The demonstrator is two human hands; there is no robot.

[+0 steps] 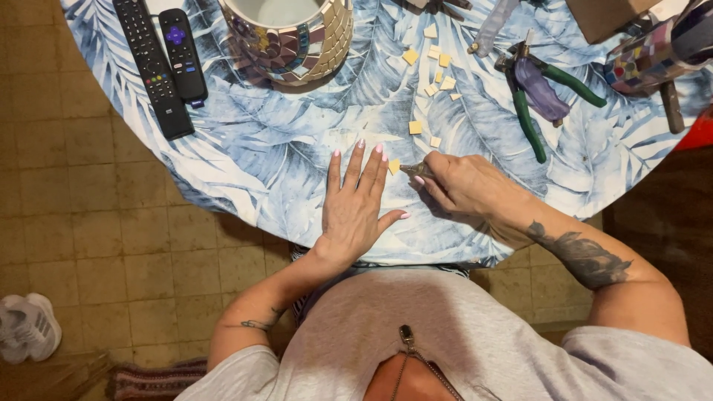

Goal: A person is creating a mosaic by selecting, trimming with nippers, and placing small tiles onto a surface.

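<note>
My left hand (356, 200) lies flat on the leaf-print tablecloth (282, 141) with its fingers spread, holding nothing. One fingertip touches a small yellow tile piece (394, 166). My right hand (464, 184) is closed around a small metal tool (416, 170) whose tip meets that tile piece. Several more small yellow tile pieces (434, 67) are scattered farther up the table.
A mosaic-covered pot (293, 37) stands at the top centre. Two black remotes (160, 59) lie at the left. Green-handled nippers (538, 93) and another mosaic object (657, 52) are at the right. The round table's edge curves near my body; a white shoe (26, 327) is on the tiled floor.
</note>
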